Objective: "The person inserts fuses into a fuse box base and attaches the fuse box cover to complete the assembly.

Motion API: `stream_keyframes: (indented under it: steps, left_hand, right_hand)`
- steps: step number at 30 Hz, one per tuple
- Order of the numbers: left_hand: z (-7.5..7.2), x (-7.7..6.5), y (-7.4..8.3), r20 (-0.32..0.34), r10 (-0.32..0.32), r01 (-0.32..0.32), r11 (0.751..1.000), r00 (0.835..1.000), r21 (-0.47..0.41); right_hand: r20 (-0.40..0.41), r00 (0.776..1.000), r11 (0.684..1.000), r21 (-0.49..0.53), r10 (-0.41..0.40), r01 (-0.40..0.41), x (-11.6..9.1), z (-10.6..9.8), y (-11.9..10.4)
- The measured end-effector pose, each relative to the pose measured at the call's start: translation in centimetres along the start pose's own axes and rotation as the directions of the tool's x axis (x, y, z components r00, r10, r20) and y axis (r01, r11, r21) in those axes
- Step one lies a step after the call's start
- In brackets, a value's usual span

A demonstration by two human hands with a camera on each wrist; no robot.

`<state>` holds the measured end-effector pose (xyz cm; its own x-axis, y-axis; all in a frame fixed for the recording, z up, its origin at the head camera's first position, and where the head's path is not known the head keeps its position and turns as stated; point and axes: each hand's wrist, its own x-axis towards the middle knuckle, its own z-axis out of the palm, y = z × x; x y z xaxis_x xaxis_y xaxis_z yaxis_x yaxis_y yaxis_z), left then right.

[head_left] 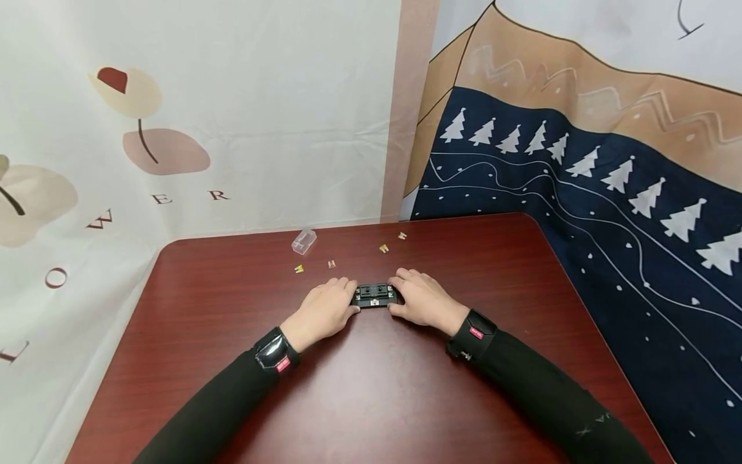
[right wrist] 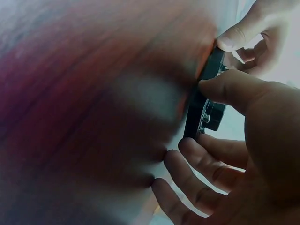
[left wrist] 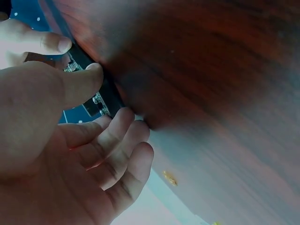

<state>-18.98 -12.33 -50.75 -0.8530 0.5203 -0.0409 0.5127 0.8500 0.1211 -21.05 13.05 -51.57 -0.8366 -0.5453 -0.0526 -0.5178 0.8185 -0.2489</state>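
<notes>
A small black terminal block (head_left: pixel 374 303) with metal screws along its edges lies between the two hands near the middle of the table. My left hand (head_left: pixel 324 308) grips its left end, with the thumb on the near side and the fingers at the far side. At the other end, my right hand (head_left: pixel 425 299) holds it the same way. In the left wrist view, screws show on the block (left wrist: pixel 111 96) beyond the thumb. The right wrist view shows the block (right wrist: pixel 192 117) edge-on, a raised black part on its top. The fingers and thumbs hide both ends.
Behind the hands lie small yellow pieces (head_left: pixel 298 269) (head_left: pixel 384 248) and small pale pieces (head_left: pixel 332 264) (head_left: pixel 402 236). A clear plastic box (head_left: pixel 304 241) stands near the back edge of the reddish-brown table (head_left: pixel 371 399). Printed cloths (head_left: pixel 290 96) hang behind and to the right.
</notes>
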Motion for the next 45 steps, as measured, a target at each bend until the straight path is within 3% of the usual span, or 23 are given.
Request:
stream_keyframes:
  steps: [16, 25, 36, 41, 45]
  left_hand:
    - [-0.1, 0.6, -0.2, -0.054, -0.02, 0.018, 0.999, 0.998, -0.047]
    - [0.1, 0.3, -0.4, -0.061, -0.034, 0.03, 0.997, 0.998, -0.076]
    - [0.2, 0.2, -0.4, -0.05, -0.032, 0.029, 0.998, 0.998, -0.062]
    - [0.1, 0.1, -0.3, -0.038, -0.031, 0.029, 0.998, 0.999, -0.06]
    - [0.0, 0.0, -0.2, -0.029, -0.032, 0.03, 0.998, 0.999, -0.048]
  right_hand:
    - [0.017, 0.999, 1.0, -0.008, -0.03, 0.03, 0.7, -0.3, 1.0]
    - [0.083, 0.997, 0.989, 0.149, -0.003, -0.009, 0.6, -2.0, 1.9]
    - [-0.039, 0.994, 0.987, 0.127, 0.099, -0.093, 2.9, -3.9, 5.0]
    - [-0.126, 0.969, 0.973, 0.124, 0.211, -0.196, 4.8, -5.1, 6.6]
    - [-0.17, 0.956, 0.969, 0.111, 0.239, -0.223, 6.5, -5.5, 7.5]
